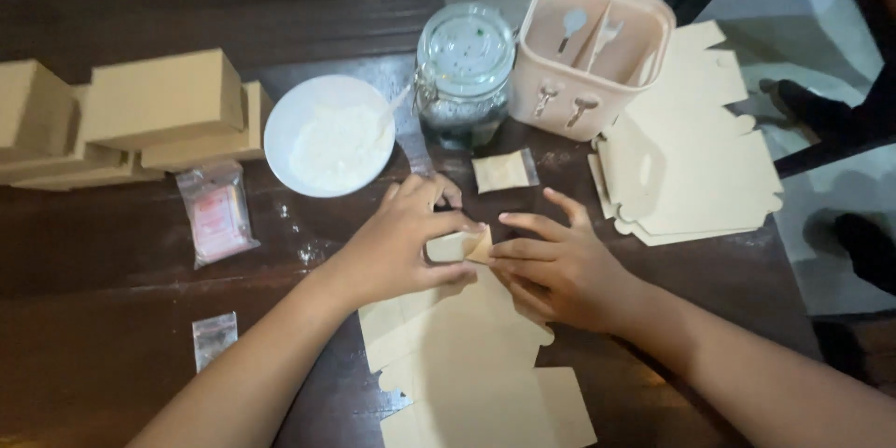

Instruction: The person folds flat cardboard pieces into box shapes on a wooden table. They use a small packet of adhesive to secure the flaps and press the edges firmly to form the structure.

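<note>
The dark wooden bench (112,317) carries everything, its planks glossy and streaked with a little white dust near the middle. Largest on it is the stack of flat die-cut cardboard blanks (695,168) at the right, fanned slightly so their scalloped edges show. At the far left sit folded cardboard boxes (159,103) — plain kraft brown, matte, piled two high and pushed clear of the working area.

A flat box blank (467,364) lies directly before the person, tabs and flaps spread toward the near edge. The left hand (401,243) presses down on its far end, its grip closed on a small upturned flap, fingers curled over it. The right hand (560,266) meets it from the other side, fingertips pinched against the same fold — both hands held close so the crease stays sharp.

Behind them stand a pale pink plastic caddy (560,93) with divided compartments, a clear glass jar (464,75) with a clip lid, and a white bowl (280,131) of white powder with a spoon in it. Smaller still: a filled tan sachet (502,171), a clear packet with pink contents (217,210), and a tiny empty-looking clear bag (215,336).
</note>
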